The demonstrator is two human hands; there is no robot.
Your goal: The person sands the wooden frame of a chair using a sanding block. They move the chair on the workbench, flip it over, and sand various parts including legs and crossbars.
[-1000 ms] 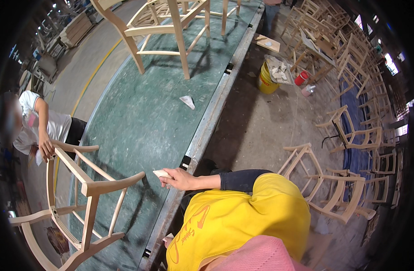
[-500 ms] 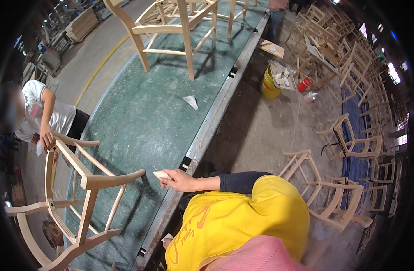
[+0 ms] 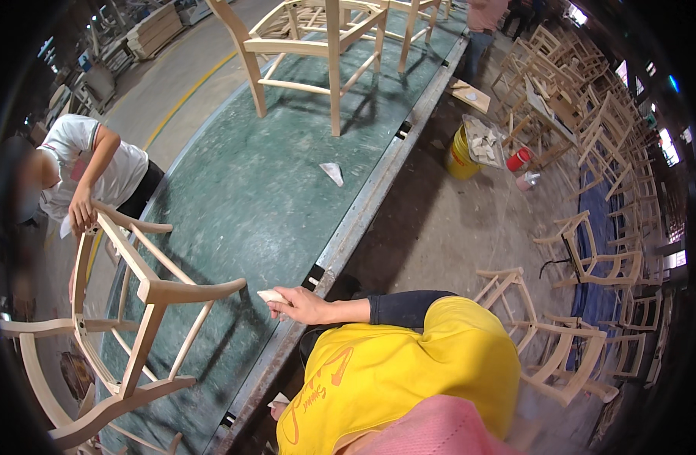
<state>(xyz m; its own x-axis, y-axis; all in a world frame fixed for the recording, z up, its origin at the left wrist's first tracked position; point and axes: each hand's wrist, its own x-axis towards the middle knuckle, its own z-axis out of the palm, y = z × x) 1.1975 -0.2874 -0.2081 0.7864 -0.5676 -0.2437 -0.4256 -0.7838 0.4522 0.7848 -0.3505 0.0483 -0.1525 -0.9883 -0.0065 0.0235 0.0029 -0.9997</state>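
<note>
While a co-worker's hand rests on the tilted wooden chair across the green surface, I see the right hand closed around a pale pad, just beside one leg's tip. The left hand is mostly hidden behind the yellow shirt; whether it grips the whitish piece there, I can't tell.

Left fingers mostly hidden by yellow shirt; far chair cut off above.
</note>
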